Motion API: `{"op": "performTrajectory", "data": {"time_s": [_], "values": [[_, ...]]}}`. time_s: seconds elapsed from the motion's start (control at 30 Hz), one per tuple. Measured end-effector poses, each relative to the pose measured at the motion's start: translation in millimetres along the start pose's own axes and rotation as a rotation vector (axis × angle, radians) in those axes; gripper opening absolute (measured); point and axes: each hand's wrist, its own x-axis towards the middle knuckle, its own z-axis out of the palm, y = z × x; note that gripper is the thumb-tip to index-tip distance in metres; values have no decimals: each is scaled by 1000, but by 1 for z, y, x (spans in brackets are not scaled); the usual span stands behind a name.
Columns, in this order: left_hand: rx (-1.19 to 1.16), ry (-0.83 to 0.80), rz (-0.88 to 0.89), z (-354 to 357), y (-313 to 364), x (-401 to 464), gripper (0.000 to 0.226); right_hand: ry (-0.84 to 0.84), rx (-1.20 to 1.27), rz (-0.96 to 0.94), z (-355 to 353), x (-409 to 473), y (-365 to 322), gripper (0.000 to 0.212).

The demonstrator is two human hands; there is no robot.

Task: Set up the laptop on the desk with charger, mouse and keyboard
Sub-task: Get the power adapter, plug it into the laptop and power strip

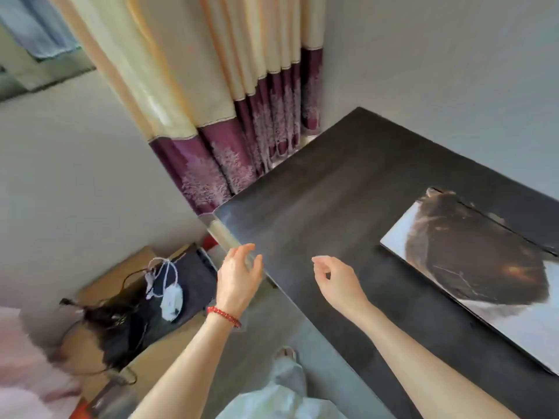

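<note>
A closed laptop (472,267) with a dark bear picture on its lid lies flat on the dark desk (317,201), at the right. My left hand (239,276), with a red bead bracelet on the wrist, hovers over the desk's left edge, fingers apart and empty. Above the desk's near part my right hand (335,282) is also empty, its fingers loosely curled. Low at the left, a white mouse (171,302) with its white cord lies on a dark flat item (193,276), beside a tangle of black cables (118,322).
A cardboard box (121,276) on the floor at the left bears the dark item and cables. Cream and purple curtains (230,146) hang behind the desk's far left corner. A pale wall runs behind the desk. My foot (286,353) shows on the grey floor.
</note>
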Motion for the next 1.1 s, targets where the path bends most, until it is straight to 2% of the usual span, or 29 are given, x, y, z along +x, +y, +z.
{"op": "performTrajectory", "data": {"time_s": [0.23,0.4,0.53,0.6,0.67,0.8,0.9,1.0,1.07,1.1], "values": [[-52,192,-446,-111,-174,-72,28,-410,-127,-166,156,-2,-92,30],[-103,169,-663,-140,-280,-83,31,-545,-253,-201,266,19,-133,32],[-101,48,-735,-140,-355,-50,37,-542,-363,-152,347,55,-147,38],[-78,-13,-764,-130,-390,-29,48,-533,-417,-126,382,75,-145,41],[-12,-57,-780,-114,-423,-6,69,-519,-491,-164,416,98,-141,43],[257,-197,-770,-60,-488,34,114,-563,-491,-285,487,129,-126,47],[429,-323,-691,-16,-519,49,128,-537,-446,-366,523,141,-114,46],[519,-449,-722,10,-537,48,122,-515,-408,-434,536,145,-103,43],[552,-400,-732,14,-544,46,100,-520,-378,-454,539,147,-97,41],[554,-326,-715,11,-544,44,81,-521,-369,-462,538,147,-96,40]]}}
